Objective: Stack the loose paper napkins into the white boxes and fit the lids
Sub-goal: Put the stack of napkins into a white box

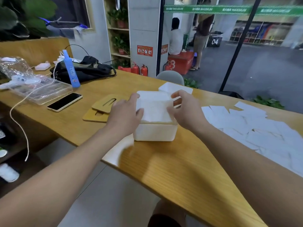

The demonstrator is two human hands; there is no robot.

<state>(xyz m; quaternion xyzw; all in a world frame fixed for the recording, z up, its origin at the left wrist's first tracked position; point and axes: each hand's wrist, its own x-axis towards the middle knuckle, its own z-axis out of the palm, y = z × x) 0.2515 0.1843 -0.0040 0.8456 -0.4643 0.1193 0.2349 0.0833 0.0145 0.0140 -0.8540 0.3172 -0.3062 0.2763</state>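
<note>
A white box [155, 132] stands on the wooden table [180, 169] in front of me. A stack of white napkins [154, 107] sits in its top and rises above the rim. My left hand [125, 113] grips the stack's left side, thumb on top near the front corner. My right hand [184, 108] grips the right side, fingers curled over the far right corner. A second white box [175, 89] stands just behind. Two wooden slotted lids [101, 108] lie overlapping to the left. Loose napkins [255, 128] are spread over the table's right part.
A phone [65, 101], a clear plastic case [41, 90], a blue spray bottle [71, 69] and a black bag [85, 69] lie at the left rear. A white cable [18, 115] hangs off the left edge. One napkin [119, 149] lies at the near edge. People stand far behind.
</note>
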